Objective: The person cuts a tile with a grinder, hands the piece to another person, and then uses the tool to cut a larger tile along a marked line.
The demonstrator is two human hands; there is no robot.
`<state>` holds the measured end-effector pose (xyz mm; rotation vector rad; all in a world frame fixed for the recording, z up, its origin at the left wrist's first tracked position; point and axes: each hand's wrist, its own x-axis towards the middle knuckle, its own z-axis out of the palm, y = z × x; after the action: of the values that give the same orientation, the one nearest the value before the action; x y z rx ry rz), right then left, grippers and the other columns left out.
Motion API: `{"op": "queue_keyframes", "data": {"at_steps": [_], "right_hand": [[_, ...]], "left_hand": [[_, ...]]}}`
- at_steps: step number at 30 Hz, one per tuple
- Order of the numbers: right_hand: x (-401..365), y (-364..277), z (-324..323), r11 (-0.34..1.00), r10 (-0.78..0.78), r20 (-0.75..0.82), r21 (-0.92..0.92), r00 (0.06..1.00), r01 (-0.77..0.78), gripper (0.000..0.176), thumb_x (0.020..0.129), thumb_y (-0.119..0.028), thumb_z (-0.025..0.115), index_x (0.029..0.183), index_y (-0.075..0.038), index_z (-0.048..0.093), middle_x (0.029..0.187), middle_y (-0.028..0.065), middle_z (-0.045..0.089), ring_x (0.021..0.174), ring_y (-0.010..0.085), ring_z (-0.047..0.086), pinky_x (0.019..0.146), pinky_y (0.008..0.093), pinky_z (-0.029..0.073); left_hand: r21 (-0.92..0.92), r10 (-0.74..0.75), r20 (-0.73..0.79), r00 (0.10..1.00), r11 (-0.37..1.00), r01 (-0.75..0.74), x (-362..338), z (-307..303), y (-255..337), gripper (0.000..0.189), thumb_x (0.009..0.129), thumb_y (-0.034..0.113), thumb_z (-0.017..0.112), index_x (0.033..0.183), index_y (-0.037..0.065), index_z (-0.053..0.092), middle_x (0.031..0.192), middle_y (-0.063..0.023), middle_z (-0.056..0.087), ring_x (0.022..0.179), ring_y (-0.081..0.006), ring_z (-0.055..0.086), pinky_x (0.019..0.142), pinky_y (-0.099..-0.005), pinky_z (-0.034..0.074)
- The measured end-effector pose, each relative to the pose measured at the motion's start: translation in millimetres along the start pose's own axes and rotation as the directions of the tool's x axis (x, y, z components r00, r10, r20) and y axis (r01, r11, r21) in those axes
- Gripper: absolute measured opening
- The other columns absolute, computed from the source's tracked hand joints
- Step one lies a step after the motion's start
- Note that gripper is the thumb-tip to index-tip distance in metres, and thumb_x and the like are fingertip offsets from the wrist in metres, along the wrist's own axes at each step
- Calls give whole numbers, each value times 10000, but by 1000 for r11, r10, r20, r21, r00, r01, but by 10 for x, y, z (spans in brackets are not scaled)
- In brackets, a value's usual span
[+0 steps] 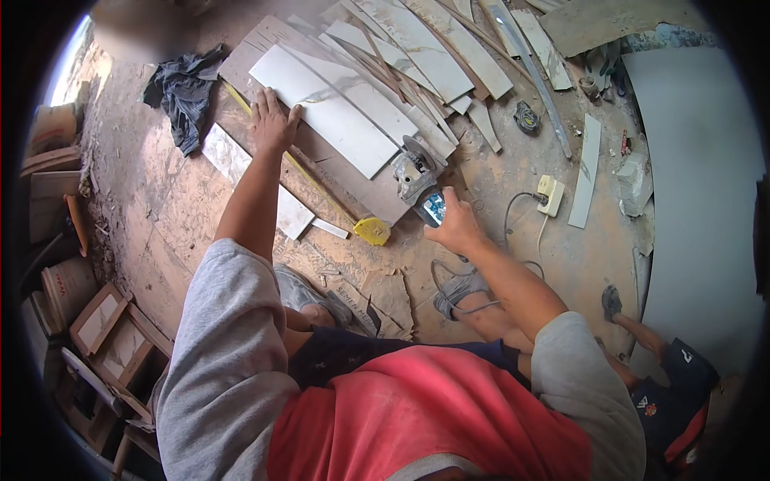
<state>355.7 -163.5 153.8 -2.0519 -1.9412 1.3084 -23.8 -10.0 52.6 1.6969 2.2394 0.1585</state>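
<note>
My right hand (pixel 457 224) is wrapped round the body of an angle grinder (pixel 419 178), whose disc sits at the near end of a white marbled tile (pixel 321 108). A long dark line runs lengthwise along that tile, in line with the disc. My left hand (pixel 271 120) lies on the tile's left edge with its fingers stretched out. Under the tile is a flat brownish board (pixel 353 180). A yellow tape measure (pixel 372 232) rests beside the board, its blade pulled out along the board's left side.
Several cut tile strips (pixel 433 48) lie beyond the tile. A metal bar (pixel 533 76), a second tape measure (pixel 526 118) and a power socket (pixel 550 195) with cords are to the right. A dark cloth (pixel 184 92) lies at left. Another person (pixel 670 377) is at lower right.
</note>
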Motion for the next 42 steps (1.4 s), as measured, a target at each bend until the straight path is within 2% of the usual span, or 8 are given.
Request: {"op": "queue_keyframes", "data": {"at_steps": [6, 8, 10, 14, 27, 36, 39, 42], "right_hand": [[-157, 26, -736, 998, -56, -163, 13, 985, 59, 723, 667, -268, 796, 1222, 9, 424, 971, 294, 654, 923, 450, 658, 801, 486, 528], [-122, 19, -986, 993, -102, -286, 20, 953, 112, 682, 688, -282, 790, 1198, -3, 433, 955, 279, 655, 910, 458, 651, 816, 493, 515], [-84, -28, -1217, 995, -86, -318, 29, 944, 100, 666, 692, -287, 793, 1176, -3, 434, 945, 281, 655, 907, 461, 651, 808, 497, 515], [31, 149, -1384, 985, -166, -379, -18, 911, 172, 662, 696, -325, 818, 1126, -1, 434, 915, 288, 657, 897, 476, 649, 771, 506, 516], [344, 271, -1217, 915, -239, -445, 194, 863, 353, 727, 690, -323, 834, 1215, -6, 443, 977, 251, 671, 940, 449, 656, 788, 474, 530], [686, -261, -1214, 799, -487, -139, 329, 862, 504, 738, 788, -383, 742, 1305, 31, 416, 1199, 223, 562, 1100, 310, 569, 966, 404, 435], [808, -523, -1242, 611, -759, 17, 364, 651, 703, 545, 966, -399, 511, 1232, 77, 499, 1169, 252, 553, 1138, 340, 543, 984, 384, 406], [1183, -498, -868, 785, -545, -34, 330, 838, 524, 382, 918, -295, 573, 1120, 25, 627, 989, 192, 665, 951, 306, 650, 880, 393, 488]], "left_hand": [[-466, 96, -445, 891, 824, -322, -835, 378, 950, 399, 948, 261, 554, 1252, 5, 524, 1298, -225, 510, 1182, -357, 491, 1021, -455, 368], [-965, 192, 165, 967, 233, 118, -1341, 387, 1583, 386, 1007, 367, 536, 1133, 7, 595, 1141, -109, 609, 1007, -187, 563, 864, -333, 449], [-872, 356, 459, 814, 6, 490, -1767, 211, 2207, 525, 1000, 463, 526, 1303, 34, 542, 1276, -75, 578, 1048, -155, 550, 880, -308, 432], [-783, 454, 361, 815, -327, 529, -1993, -73, 3165, 515, 981, 429, 589, 1280, 16, 517, 1197, -89, 611, 1026, -166, 588, 865, -320, 476], [-842, 194, 376, 906, -336, 422, -1844, 128, 3350, 405, 928, 310, 698, 1198, 35, 572, 1073, -29, 642, 964, -139, 560, 887, -322, 438], [-951, 591, 193, 784, -84, 297, -1697, -352, 2659, 807, 650, 443, 914, 1231, 12, 557, 1157, -62, 614, 1082, -169, 591, 931, -330, 478], [-944, 319, 201, 926, -190, 270, -1801, -376, 2303, 651, 686, 270, 895, 1192, 40, 557, 1017, -29, 639, 967, -159, 628, 858, -303, 515], [-920, 22, 206, 978, -336, 201, -1898, -411, 1975, 630, 702, 158, 861, 1221, 34, 526, 1090, -53, 614, 981, -160, 613, 867, -318, 506]]}}
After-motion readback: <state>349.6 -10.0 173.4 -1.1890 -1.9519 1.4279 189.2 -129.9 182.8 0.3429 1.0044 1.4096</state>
